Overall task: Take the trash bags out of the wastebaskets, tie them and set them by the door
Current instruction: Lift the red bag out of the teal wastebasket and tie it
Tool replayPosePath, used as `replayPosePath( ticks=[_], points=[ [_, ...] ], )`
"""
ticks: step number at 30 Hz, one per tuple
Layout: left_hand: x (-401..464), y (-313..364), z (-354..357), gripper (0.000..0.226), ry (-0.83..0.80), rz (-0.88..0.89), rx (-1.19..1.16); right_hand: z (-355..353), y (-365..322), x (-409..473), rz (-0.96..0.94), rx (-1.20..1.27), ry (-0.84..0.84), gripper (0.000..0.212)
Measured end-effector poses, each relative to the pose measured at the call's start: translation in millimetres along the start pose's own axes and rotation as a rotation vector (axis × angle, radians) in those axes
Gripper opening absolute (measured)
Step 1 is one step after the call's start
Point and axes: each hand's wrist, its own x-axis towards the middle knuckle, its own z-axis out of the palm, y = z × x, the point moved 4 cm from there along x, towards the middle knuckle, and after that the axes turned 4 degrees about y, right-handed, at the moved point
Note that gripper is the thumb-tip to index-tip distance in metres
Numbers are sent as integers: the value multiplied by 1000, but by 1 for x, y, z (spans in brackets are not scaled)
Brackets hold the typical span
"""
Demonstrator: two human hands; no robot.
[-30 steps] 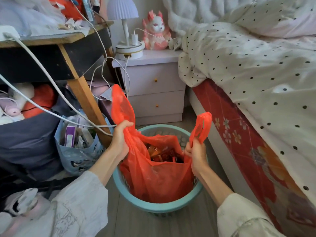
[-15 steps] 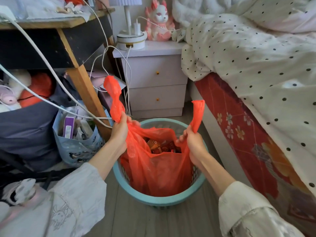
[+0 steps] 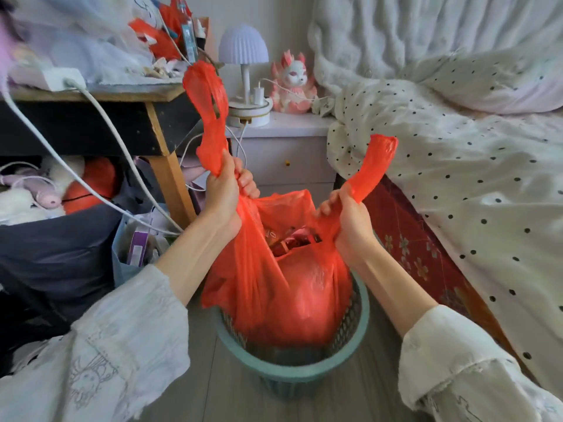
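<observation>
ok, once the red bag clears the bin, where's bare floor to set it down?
Bare floor shows in front of the wastebasket, between the sleeves, and a strip between it and the bed. Left is crowded: blue tote, dark bin, cables under the desk.

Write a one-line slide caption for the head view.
Both hands, left hand and right hand, grip the red plastic trash bag above the teal mesh wastebasket.
</observation>
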Motion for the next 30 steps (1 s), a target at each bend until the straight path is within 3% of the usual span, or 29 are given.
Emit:
replayPosePath(
  ticks=[6,9,18,24,30],
  points=[
    [-7,77,-25,43,92,185,116,59,-39,-24,-23,103,-183,43],
    [-16,118,-42,44,43,152,-47,101,-44,-43,5,124,-296,44],
    [-75,162,-141,39,226,235,129,204,9,-124,209,102,-592,45],
    [-94,178,-179,38,314,262,108,229,31,-155,382,220,-638,46],
    [-98,153,-201,41,338,183,169,222,77,-166,432,67,-597,45]
  ],
)
